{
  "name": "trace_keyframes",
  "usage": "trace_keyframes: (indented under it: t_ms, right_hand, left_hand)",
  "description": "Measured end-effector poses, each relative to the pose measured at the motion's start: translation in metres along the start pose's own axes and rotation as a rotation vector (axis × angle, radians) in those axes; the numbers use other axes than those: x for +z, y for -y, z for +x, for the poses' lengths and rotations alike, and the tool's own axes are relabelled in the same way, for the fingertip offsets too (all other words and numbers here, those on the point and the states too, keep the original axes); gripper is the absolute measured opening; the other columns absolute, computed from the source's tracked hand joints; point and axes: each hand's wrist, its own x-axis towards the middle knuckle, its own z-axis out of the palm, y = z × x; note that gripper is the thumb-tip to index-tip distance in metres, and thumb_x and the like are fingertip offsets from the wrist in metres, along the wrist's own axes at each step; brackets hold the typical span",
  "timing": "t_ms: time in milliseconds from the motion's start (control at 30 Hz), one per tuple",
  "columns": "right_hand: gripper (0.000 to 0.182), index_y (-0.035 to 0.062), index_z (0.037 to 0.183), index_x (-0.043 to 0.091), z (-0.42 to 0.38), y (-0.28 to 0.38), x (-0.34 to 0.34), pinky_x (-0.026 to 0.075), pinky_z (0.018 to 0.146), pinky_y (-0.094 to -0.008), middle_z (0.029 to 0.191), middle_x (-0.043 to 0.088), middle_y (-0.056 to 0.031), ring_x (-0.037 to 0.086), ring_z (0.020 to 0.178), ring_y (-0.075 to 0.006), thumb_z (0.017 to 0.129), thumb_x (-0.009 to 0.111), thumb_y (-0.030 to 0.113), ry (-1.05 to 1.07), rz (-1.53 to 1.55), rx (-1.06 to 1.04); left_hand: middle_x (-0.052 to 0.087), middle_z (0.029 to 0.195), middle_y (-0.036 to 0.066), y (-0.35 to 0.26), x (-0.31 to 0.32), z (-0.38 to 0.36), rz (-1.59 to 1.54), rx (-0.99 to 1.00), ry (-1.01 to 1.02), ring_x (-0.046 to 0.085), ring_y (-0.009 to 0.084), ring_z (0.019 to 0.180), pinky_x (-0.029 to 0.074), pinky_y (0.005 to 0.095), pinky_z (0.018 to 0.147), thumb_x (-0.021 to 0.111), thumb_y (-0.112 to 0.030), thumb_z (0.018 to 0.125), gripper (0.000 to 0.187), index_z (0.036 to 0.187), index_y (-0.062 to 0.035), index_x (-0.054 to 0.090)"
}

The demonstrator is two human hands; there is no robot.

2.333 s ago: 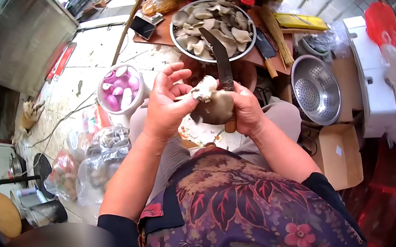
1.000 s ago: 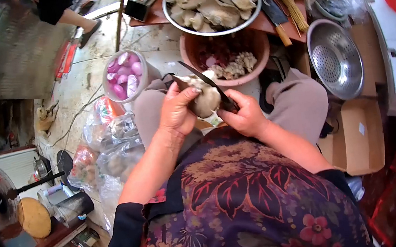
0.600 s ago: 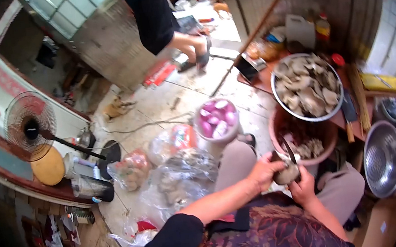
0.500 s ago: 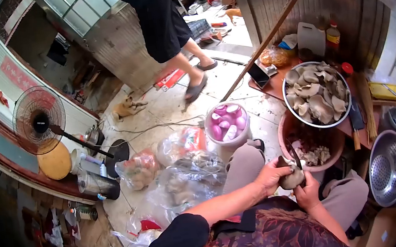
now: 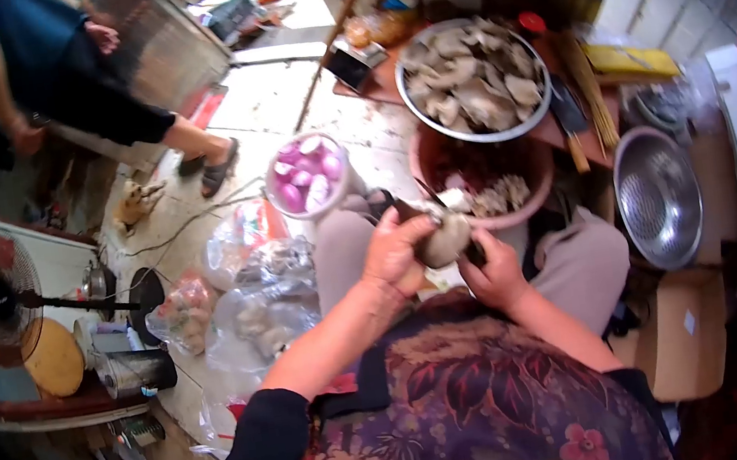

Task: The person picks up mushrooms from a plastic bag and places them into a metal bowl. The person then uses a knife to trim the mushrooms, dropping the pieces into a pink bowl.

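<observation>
Over my lap, my left hand (image 5: 397,249) is closed around a grey-brown oyster mushroom (image 5: 446,240). My right hand (image 5: 493,271) is closed at the mushroom's other side, on a knife whose dark blade (image 5: 428,192) points up behind the mushroom; the fingers hide most of the handle. Just beyond my hands, a pink basin (image 5: 539,198) holds pale mushroom trimmings (image 5: 502,195). Past it, a wide metal bowl (image 5: 485,136) is heaped with oyster mushrooms (image 5: 474,76).
A pale bucket (image 5: 315,212) of purple onions stands left of the basin. Plastic bags (image 5: 260,323) cover the floor at left. A cleaver (image 5: 566,106) and metal colander (image 5: 659,196) are at right. A person (image 5: 69,74) walks near a dog (image 5: 137,205) and a fan (image 5: 0,297).
My view has swung right and down, so the scene shifts left. The other person has walked further left. Both my hands still hold the mushroom and knife, and the mushroom is turned differently.
</observation>
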Motion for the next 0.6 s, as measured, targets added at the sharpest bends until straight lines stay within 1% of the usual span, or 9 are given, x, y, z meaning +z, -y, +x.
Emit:
trace_keyframes:
  t_ms: [100, 200, 333, 400, 433, 467, 533, 567, 600]
  right_hand:
    - [0.015, 0.0050, 0.092, 0.057, -0.004, -0.002, -0.002, 0.049, 0.063, -0.0426, 0.079, 0.061, -0.0187, 0.062, 0.074, -0.0394, 0.082, 0.066, 0.012, -0.003, 0.005, 0.025]
    - [0.027, 0.0059, 0.106, 0.059, 0.000, -0.003, -0.004, 0.051, 0.069, -0.0425, 0.088, 0.065, -0.0191, 0.064, 0.081, -0.0403, 0.081, 0.066, 0.015, -0.034, 0.045, -0.032]
    - [0.035, 0.0068, 0.113, 0.058, 0.002, -0.004, -0.009, 0.052, 0.072, -0.0427, 0.092, 0.066, -0.0194, 0.064, 0.084, -0.0404, 0.081, 0.067, 0.017, -0.034, 0.045, -0.014]
    - [0.036, 0.0072, 0.114, 0.057, 0.004, -0.003, -0.011, 0.052, 0.071, -0.0432, 0.093, 0.066, -0.0195, 0.065, 0.085, -0.0403, 0.080, 0.067, 0.017, -0.064, 0.054, -0.022]
    - [0.032, 0.0072, 0.109, 0.058, 0.005, -0.002, -0.011, 0.052, 0.070, -0.0431, 0.092, 0.066, -0.0195, 0.065, 0.084, -0.0401, 0.080, 0.067, 0.016, -0.096, 0.042, -0.049]
    - [0.032, 0.0072, 0.109, 0.058, 0.006, -0.004, -0.014, 0.052, 0.070, -0.0431, 0.092, 0.066, -0.0195, 0.065, 0.084, -0.0401, 0.080, 0.067, 0.016, -0.107, 0.039, -0.047]
    - [0.027, 0.0069, 0.104, 0.057, 0.005, -0.011, -0.017, 0.052, 0.068, -0.0425, 0.089, 0.066, -0.0189, 0.064, 0.082, -0.0405, 0.080, 0.067, 0.014, -0.115, 0.018, -0.023]
    - [0.022, 0.0062, 0.099, 0.056, 0.004, -0.014, -0.019, 0.051, 0.065, -0.0393, 0.084, 0.065, -0.0169, 0.065, 0.076, -0.0364, 0.081, 0.067, 0.012, -0.124, 0.010, -0.015]
    - [0.022, 0.0062, 0.099, 0.056, 0.001, -0.017, -0.021, 0.051, 0.065, -0.0393, 0.084, 0.065, -0.0169, 0.065, 0.076, -0.0364, 0.081, 0.067, 0.012, -0.139, 0.008, -0.013]
  left_hand:
    - [0.063, 0.105, 0.007, 0.005, -0.003, 0.000, 0.026, -0.032, 0.012, 0.064, 0.0207, 0.097, 0.054, 0.0370, 0.089, 0.061, 0.004, 0.082, 0.038, 0.118, -0.0052, 0.052]
    - [0.063, 0.109, 0.009, 0.016, -0.003, -0.002, 0.095, -0.133, 0.034, 0.063, 0.0218, 0.099, 0.053, 0.0376, 0.090, 0.062, 0.003, 0.083, 0.036, 0.118, -0.0039, 0.053]
    - [0.064, 0.109, 0.009, 0.026, 0.001, -0.002, 0.085, -0.196, 0.033, 0.063, 0.0216, 0.100, 0.052, 0.0377, 0.091, 0.065, 0.000, 0.083, 0.035, 0.117, -0.0031, 0.054]
    - [0.064, 0.109, 0.009, 0.026, 0.006, 0.000, 0.109, -0.157, 0.020, 0.063, 0.0216, 0.099, 0.052, 0.0372, 0.090, 0.065, 0.001, 0.083, 0.037, 0.118, -0.0042, 0.054]
    - [0.064, 0.106, 0.008, 0.025, 0.008, 0.003, 0.100, -0.145, 0.028, 0.062, 0.0216, 0.098, 0.053, 0.0380, 0.089, 0.065, 0.002, 0.082, 0.035, 0.114, -0.0054, 0.055]
    - [0.064, 0.106, 0.008, 0.023, 0.010, 0.008, 0.106, -0.150, 0.036, 0.062, 0.0216, 0.098, 0.053, 0.0380, 0.089, 0.065, 0.002, 0.082, 0.035, 0.114, -0.0054, 0.055]
    - [0.064, 0.101, 0.006, 0.014, 0.016, 0.019, 0.155, -0.031, 0.082, 0.063, 0.0210, 0.096, 0.054, 0.0388, 0.088, 0.066, 0.004, 0.080, 0.032, 0.109, -0.0063, 0.056]
    - [0.063, 0.097, 0.006, 0.006, 0.023, 0.024, 0.158, 0.012, 0.090, 0.063, 0.0204, 0.093, 0.054, 0.0395, 0.087, 0.067, 0.006, 0.078, 0.031, 0.104, -0.0071, 0.056]
    - [0.064, 0.096, 0.006, -0.004, 0.030, 0.030, 0.163, 0.030, 0.103, 0.063, 0.0197, 0.090, 0.055, 0.0378, 0.086, 0.066, 0.008, 0.077, 0.033, 0.103, -0.0074, 0.055]
